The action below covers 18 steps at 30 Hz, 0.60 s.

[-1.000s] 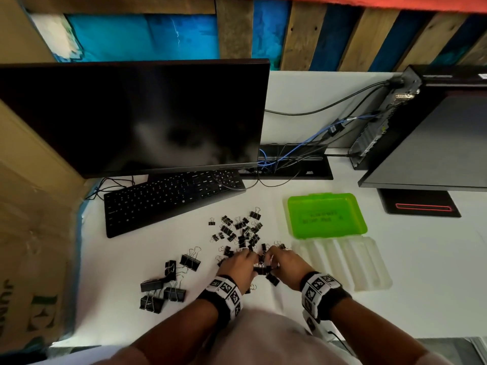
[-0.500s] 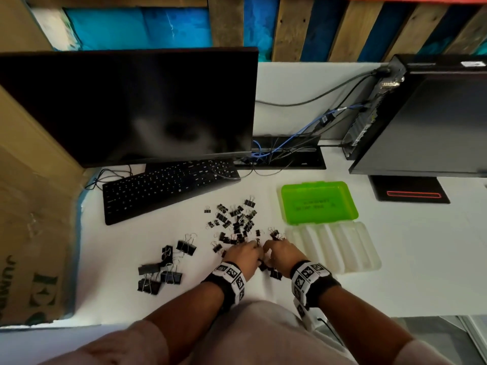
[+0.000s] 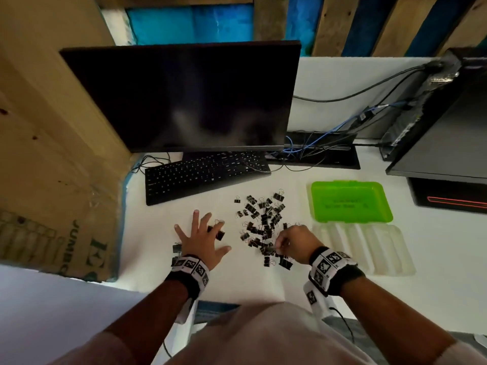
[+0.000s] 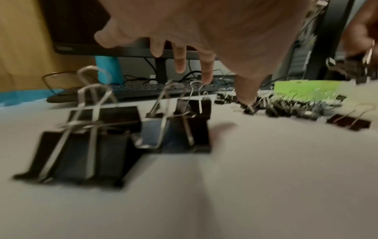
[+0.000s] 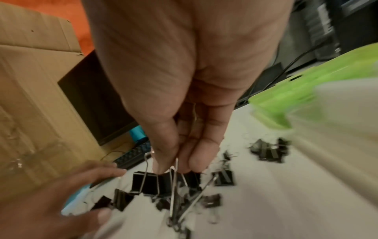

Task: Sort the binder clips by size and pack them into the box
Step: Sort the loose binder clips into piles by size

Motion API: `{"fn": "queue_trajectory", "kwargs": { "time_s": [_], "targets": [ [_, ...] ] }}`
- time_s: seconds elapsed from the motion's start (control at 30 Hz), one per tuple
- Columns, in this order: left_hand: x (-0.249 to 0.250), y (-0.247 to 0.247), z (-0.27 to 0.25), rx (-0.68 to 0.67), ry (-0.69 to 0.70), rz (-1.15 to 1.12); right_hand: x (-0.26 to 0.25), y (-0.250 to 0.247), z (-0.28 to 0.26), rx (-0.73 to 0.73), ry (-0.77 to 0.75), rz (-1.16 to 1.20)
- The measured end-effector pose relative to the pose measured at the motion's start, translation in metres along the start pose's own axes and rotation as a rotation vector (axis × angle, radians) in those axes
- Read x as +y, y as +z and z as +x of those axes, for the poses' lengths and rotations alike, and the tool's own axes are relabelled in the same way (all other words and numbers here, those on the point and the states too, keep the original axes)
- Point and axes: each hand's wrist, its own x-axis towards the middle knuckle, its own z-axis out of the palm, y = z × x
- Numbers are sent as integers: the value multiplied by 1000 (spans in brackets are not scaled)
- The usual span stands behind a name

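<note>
Several small black binder clips (image 3: 263, 222) lie in a loose pile on the white desk. My right hand (image 3: 279, 243) reaches into the pile's near edge. In the right wrist view its thumb and fingers (image 5: 178, 165) pinch the wire handles of a binder clip (image 5: 146, 182). My left hand (image 3: 204, 234) is spread flat, fingers straight, over several large binder clips (image 4: 92, 145) left of the pile, holding nothing. The box lies open to the right, its green lid (image 3: 350, 201) behind its clear ribbed tray (image 3: 369, 248). The tray looks bare.
A black keyboard (image 3: 205, 175) and a dark monitor (image 3: 184, 96) stand behind the clips. A cardboard box (image 3: 52, 180) walls off the left side. A computer case (image 3: 448, 127) and cables (image 3: 329, 143) sit at the back right.
My left hand has left the right hand, moved left and spread open over the large clips. The right hand stays at the near edge of the pile.
</note>
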Motion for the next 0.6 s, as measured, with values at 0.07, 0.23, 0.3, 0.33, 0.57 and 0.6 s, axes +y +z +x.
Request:
{"fn": "queue_trajectory", "kwargs": {
  "time_s": [0.07, 0.23, 0.3, 0.33, 0.57, 0.6],
  "targets": [
    [-12, 7, -3, -45, -16, -4, -21, 7, 10, -8, -43, 29],
    [-35, 17, -4, -74, 0, -60, -65, 38, 30, -137, -128, 27],
    [-45, 18, -3, -64, 8, -56, -76, 49, 37, -170, -145, 0],
    [-50, 17, -2, -56, 6, -56, -81, 54, 40, -182, -147, -14],
    [-83, 16, 4, -34, -42, -55, -104, 74, 56, -235, -138, -48],
    [-86, 15, 5, -31, -52, -64, -106, 76, 57, -242, -143, -61]
  ]
}}
